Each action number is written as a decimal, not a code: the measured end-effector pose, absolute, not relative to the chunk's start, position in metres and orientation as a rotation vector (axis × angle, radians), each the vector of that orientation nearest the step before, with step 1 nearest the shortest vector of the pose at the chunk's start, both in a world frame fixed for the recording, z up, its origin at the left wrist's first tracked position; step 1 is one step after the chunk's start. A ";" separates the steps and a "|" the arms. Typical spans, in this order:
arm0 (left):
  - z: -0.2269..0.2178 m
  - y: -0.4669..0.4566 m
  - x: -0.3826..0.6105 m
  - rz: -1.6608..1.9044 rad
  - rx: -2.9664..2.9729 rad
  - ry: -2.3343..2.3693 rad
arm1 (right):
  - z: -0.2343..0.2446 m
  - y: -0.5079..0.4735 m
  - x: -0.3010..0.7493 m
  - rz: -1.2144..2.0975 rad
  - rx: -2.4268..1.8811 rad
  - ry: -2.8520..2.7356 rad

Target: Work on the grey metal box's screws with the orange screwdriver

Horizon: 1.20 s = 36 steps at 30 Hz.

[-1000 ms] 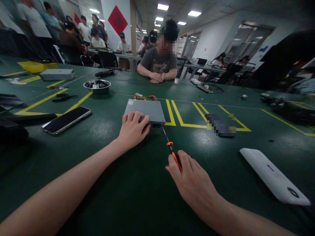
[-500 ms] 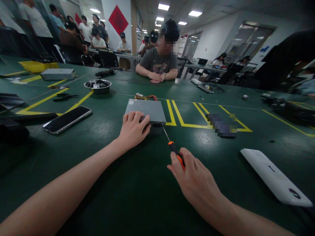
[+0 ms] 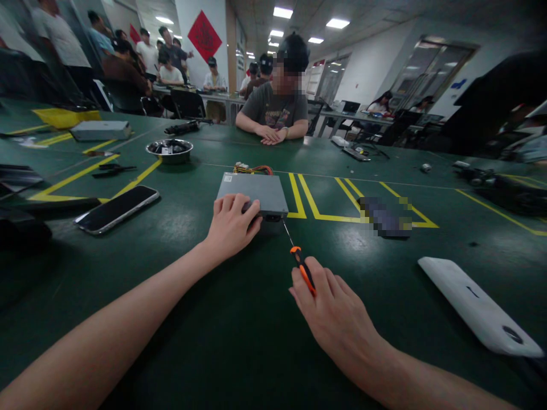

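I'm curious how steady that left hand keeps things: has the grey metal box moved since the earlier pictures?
No, not visibly: the grey metal box sits in the same place beside the yellow tape.

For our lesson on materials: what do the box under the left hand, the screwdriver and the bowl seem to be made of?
Box: probably sheet metal, matt grey, judging by its flat, crisp-edged faces.
Screwdriver: thin shaft, likely steel; black-and-orange handle, perhaps plastic or rubber.
Bowl: likely polished steel, given its bright, mirror-like reflections.
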<state>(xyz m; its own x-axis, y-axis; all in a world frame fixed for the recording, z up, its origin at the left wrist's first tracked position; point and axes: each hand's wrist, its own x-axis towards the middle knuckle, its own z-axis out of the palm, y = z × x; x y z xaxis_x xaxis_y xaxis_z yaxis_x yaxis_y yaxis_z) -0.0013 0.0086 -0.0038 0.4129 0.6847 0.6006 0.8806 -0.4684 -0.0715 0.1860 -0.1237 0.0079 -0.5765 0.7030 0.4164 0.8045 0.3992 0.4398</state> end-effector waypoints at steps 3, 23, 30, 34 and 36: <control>-0.005 0.009 -0.001 -0.729 -2.287 -1.339 | 0.005 -0.123 0.185 -0.960 -1.262 -2.457; -0.002 0.008 -0.002 -0.671 -2.294 -1.344 | 0.015 -0.122 0.189 -0.952 -1.251 -2.451; -0.004 0.009 -0.002 -0.705 -2.287 -1.337 | 0.007 -0.124 0.187 -0.941 -1.309 -2.468; -0.003 0.009 -0.002 -0.697 -2.278 -1.324 | 0.008 -0.124 0.187 -0.980 -1.226 -2.461; -0.003 0.009 -0.002 -0.678 -2.270 -1.329 | 0.011 -0.123 0.188 -0.960 -1.252 -2.452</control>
<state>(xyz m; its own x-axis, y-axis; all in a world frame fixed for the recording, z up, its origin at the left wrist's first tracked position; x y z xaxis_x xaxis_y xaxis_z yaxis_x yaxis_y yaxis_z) -0.0016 0.0085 -0.0032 0.4232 0.6784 0.6005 0.8845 -0.4531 -0.1114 0.1881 -0.1234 0.0112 -0.6103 0.6395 0.4675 0.7869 0.4219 0.4503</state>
